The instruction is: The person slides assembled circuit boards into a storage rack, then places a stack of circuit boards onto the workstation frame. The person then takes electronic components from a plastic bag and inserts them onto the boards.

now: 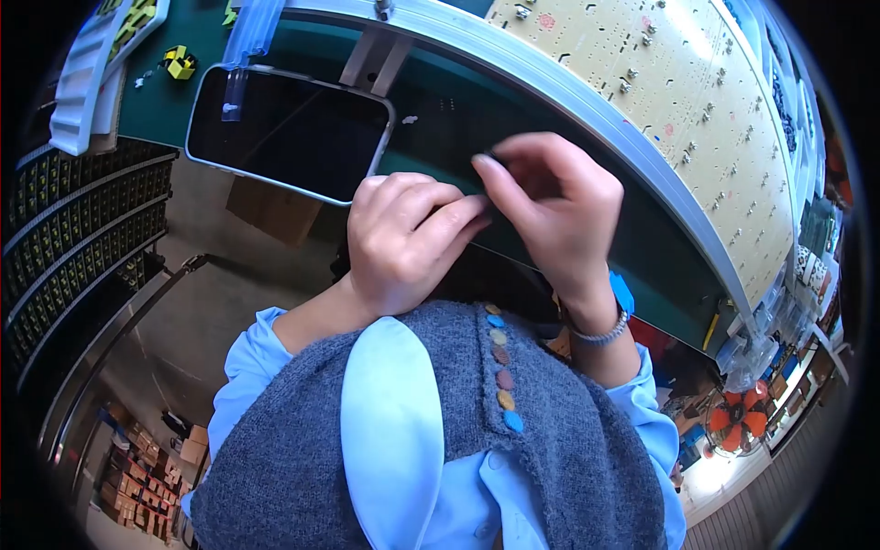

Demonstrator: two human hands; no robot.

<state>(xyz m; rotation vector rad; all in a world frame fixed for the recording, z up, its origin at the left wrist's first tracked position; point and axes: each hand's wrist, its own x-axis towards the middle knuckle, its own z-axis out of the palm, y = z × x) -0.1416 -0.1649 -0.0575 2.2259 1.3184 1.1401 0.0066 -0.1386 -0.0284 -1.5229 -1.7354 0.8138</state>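
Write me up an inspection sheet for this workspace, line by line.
Surface: green bench top, with a metal-edged tan board bearing small metal fittings.
Job's things: a small dark thing at the right fingertips, too blurred to identify.
Clutter: phone with dark screen, black-and-yellow part, white tray.
Hands: left hand, fingers curled; right hand beside it, thumb and forefinger close together.
Cables: nothing seen on the bench top.
Surroundings: racks at left, orange fan at lower right.
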